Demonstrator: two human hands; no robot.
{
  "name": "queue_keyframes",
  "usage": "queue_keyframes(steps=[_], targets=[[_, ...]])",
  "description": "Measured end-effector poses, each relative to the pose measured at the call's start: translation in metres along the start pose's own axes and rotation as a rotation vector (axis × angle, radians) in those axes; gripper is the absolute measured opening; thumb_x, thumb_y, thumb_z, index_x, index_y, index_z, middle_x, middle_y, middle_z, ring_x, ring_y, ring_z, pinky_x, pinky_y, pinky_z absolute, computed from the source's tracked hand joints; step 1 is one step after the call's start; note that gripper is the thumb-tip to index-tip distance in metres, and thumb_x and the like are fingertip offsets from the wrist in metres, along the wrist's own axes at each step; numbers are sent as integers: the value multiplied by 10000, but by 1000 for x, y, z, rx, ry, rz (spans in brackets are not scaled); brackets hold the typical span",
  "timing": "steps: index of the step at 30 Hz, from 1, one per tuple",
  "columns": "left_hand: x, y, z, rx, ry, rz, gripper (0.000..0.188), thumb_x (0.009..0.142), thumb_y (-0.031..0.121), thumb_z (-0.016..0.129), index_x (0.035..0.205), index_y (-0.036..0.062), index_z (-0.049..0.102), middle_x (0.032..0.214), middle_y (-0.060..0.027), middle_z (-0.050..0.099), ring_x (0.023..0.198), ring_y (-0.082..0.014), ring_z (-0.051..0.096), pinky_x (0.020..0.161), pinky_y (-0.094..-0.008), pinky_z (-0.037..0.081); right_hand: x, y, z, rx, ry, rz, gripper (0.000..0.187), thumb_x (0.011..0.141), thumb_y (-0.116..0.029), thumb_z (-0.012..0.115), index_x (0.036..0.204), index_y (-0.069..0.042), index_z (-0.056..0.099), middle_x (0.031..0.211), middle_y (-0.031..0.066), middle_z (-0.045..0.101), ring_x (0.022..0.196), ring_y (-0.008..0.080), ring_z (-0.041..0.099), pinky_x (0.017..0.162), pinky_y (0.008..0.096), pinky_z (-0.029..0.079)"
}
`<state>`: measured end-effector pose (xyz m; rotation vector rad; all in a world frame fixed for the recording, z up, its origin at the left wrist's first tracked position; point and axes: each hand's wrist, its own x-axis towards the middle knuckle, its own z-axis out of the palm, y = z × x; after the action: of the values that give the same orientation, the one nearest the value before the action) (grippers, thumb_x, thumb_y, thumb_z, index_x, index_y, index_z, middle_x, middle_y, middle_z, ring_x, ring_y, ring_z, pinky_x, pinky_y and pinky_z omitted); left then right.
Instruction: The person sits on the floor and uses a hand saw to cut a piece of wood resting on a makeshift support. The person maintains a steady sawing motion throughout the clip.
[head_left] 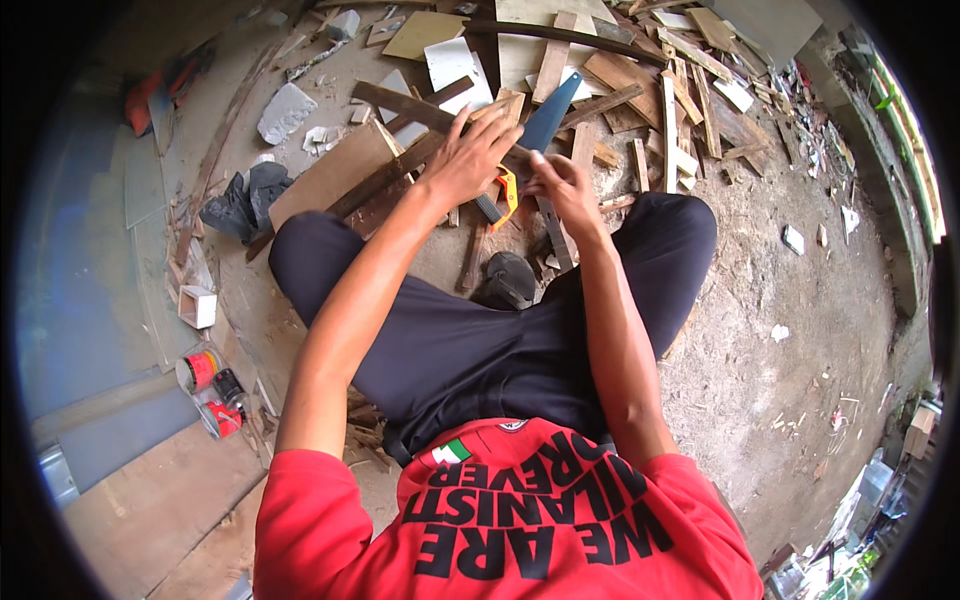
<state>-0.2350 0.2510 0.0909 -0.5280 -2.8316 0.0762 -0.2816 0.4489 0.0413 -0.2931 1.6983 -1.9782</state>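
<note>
The left hand point(462, 162) lies over a dark, straight-edged wooden strip point(398, 104), its fingers long and close to side by side; their tips are partly lost against the wood, so whether they clamp it cannot be told. The right hand point(568, 192) is bent inward near the strip's other end, thumb pointing forward and fingers curled; what they close on is hidden.

Between and just beyond the hands is a handsaw point(553, 114), with a smooth, tapering blue blade and an orange-yellow handle with a black grip. Its middle is covered by the strip and the left hand, and its teeth are hard to make out.

Ahead spreads a tangle of wood scraps point(620, 78), flat boards and narrow slats, overlapping so that many ends are buried. A pale, rough-faced chunk point(287, 113) sits to the left on the gritty, dusty floor point(790, 390). The dark shoe point(508, 280) shows only partly beyond the dark trousers point(470, 345).
</note>
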Motion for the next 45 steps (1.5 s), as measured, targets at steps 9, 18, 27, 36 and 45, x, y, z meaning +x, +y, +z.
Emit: queue_keyframes(steps=[9,18,27,36,45], targets=[[-53,-40,28,-76,226,-959,608,810,326,745,1285,11,532,1345,-168,480,1321,-359,396,1096,-549,295,-21,62,-88,597,510,72,382,993,-224,584,1136,118,491,1087,225,549,981,338,642,897,414,578],[-153,-50,42,-144,-276,-1035,787,913,380,620,1549,122,236,1613,-112,218,1489,-279,195,1183,-583,119,53,113,-50,885,709,365,257,1008,-233,551,1044,21,559,858,100,554,701,231,610,756,357,635],[-199,-36,1,-188,-306,-1277,687,918,369,624,1504,139,351,1591,-67,281,1466,-264,261,1172,-578,184,24,100,77,223,48,399,344,983,-307,603,782,-34,545,647,35,510,556,153,570,509,277,501],[-135,-27,15,-112,-297,-1145,707,973,443,509,1539,102,256,1627,-64,192,1506,-209,150,1209,-554,57,26,105,87,-258,-38,281,387,962,-355,620,909,26,666,793,27,623,656,119,544,582,293,432],[-108,-17,55,-403,214,-574,542,918,340,635,1392,103,522,1546,-144,366,1459,-274,293,1198,-557,141,2,97,53,-580,-182,33,370,942,-311,657,911,58,659,720,68,646,620,127,605,569,297,494]])
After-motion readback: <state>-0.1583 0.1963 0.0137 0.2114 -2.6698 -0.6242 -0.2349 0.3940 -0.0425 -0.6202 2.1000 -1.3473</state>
